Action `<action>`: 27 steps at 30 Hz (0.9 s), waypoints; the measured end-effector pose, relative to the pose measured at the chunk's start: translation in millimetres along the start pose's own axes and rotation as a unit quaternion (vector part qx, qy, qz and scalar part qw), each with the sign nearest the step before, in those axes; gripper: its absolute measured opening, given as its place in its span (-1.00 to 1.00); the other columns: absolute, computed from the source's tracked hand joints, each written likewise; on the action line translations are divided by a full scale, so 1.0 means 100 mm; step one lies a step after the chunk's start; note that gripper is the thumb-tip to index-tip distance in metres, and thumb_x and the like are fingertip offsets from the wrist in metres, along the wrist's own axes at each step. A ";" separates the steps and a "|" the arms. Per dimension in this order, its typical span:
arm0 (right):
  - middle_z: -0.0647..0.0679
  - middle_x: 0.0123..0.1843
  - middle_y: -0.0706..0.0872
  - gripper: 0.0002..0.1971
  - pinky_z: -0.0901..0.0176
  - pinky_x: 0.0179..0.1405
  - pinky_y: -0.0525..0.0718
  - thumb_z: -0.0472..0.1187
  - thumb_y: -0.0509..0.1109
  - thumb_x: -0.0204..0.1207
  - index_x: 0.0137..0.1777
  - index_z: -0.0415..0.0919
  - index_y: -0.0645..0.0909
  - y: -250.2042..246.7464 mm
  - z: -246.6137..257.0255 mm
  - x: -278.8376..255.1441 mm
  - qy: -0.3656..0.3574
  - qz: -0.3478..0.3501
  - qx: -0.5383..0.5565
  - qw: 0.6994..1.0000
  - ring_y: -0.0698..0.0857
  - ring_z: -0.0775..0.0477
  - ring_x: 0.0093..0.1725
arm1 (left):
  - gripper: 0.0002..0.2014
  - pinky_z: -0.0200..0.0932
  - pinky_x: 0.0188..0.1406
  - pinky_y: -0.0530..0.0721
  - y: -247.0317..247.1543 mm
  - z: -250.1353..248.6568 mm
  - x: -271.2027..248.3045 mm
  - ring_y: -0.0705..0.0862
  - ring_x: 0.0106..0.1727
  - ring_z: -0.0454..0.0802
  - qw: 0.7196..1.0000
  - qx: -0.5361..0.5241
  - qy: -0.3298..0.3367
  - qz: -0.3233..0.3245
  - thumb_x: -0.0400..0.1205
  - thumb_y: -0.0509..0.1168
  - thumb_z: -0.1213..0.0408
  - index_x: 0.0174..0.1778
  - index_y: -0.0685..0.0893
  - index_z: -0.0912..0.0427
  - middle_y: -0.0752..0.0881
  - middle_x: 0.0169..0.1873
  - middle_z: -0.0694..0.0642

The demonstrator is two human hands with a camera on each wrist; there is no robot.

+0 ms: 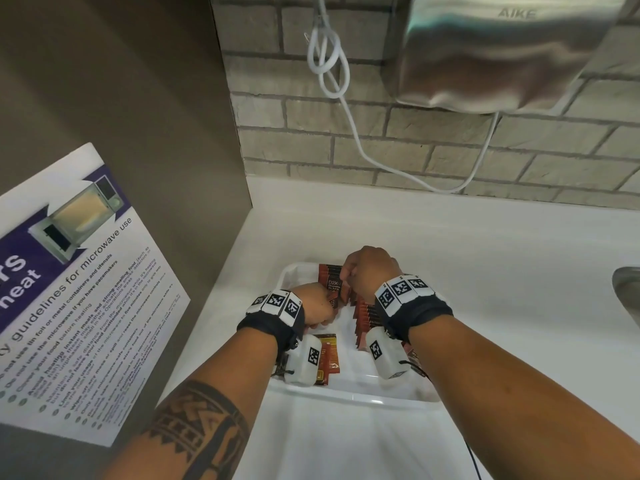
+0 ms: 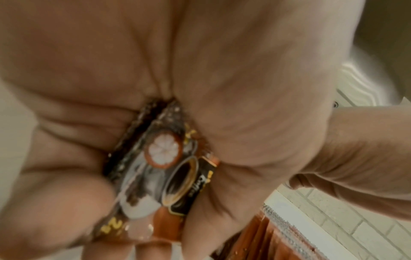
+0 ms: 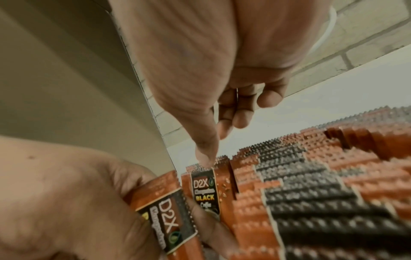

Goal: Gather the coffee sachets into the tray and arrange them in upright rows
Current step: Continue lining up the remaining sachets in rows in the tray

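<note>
A white tray (image 1: 346,398) sits on the white counter. Orange and black coffee sachets stand in upright rows (image 1: 367,317) along its right side, seen close up as rows (image 3: 311,184) in the right wrist view. My left hand (image 1: 313,304) grips a small bundle of sachets (image 2: 169,167) in its palm, over the tray's far left part. My right hand (image 1: 367,271) reaches down beside it; thumb and curled fingers pinch the top of one upright D2X sachet (image 3: 205,190) at the row's end. A few loose sachets (image 1: 329,355) lie flat in the tray near my left wrist.
A brown side panel (image 1: 138,98) with a microwave guideline poster (image 1: 69,289) stands close on the left. A steel hand dryer (image 1: 502,53) and its white cable (image 1: 346,109) hang on the brick wall behind. A sink edge (image 1: 627,289) shows at the right.
</note>
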State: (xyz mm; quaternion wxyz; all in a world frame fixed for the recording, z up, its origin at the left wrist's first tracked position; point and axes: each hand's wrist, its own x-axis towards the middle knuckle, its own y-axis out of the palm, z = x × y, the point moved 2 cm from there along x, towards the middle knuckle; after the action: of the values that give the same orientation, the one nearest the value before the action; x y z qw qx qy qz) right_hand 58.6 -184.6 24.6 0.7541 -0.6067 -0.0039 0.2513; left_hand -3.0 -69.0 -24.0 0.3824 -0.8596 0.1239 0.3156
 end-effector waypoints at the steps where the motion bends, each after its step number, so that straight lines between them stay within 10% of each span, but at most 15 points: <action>1: 0.11 0.12 0.76 -0.77 0.03 0.29 0.64 -0.26 0.37 0.53 -0.12 0.11 0.78 -0.01 0.00 0.00 -0.003 -0.002 0.004 1.000 0.67 -0.05 0.22 | -0.73 -0.29 -0.53 0.46 0.00 0.00 0.00 0.53 -0.42 -0.02 1.000 -0.004 -0.002 0.001 0.61 0.26 0.40 0.18 0.74 0.35 0.63 -0.31 0.13; 17: 0.08 -0.01 0.80 -0.92 0.03 0.21 0.68 -0.08 0.50 0.47 -0.10 0.04 0.82 0.11 0.06 -0.06 -0.038 0.037 -0.028 0.998 0.71 -0.05 0.06 | -0.81 -0.14 -0.35 0.63 -0.06 0.08 0.04 0.58 -0.43 0.08 0.996 -0.088 -0.005 0.006 0.51 0.39 0.46 0.02 0.74 0.39 0.64 -0.42 0.19; 27: 0.15 -0.17 0.73 -0.85 0.21 0.00 0.68 -0.23 0.49 0.48 -0.24 0.05 0.73 -0.01 0.05 -0.13 -0.071 0.048 0.060 0.995 0.74 0.02 0.02 | -0.82 -0.15 -0.32 0.81 -0.08 0.18 0.00 0.74 -0.15 0.08 0.985 -0.169 0.042 -0.005 0.56 0.45 0.48 0.05 0.77 0.22 0.75 -0.15 0.20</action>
State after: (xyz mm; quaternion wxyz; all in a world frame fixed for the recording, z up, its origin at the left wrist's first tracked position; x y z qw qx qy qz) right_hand 46.1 -185.1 30.4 0.7740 -0.5405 -0.0136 0.3294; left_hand -7.7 -50.8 -28.2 0.2280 -0.9248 0.0802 0.2939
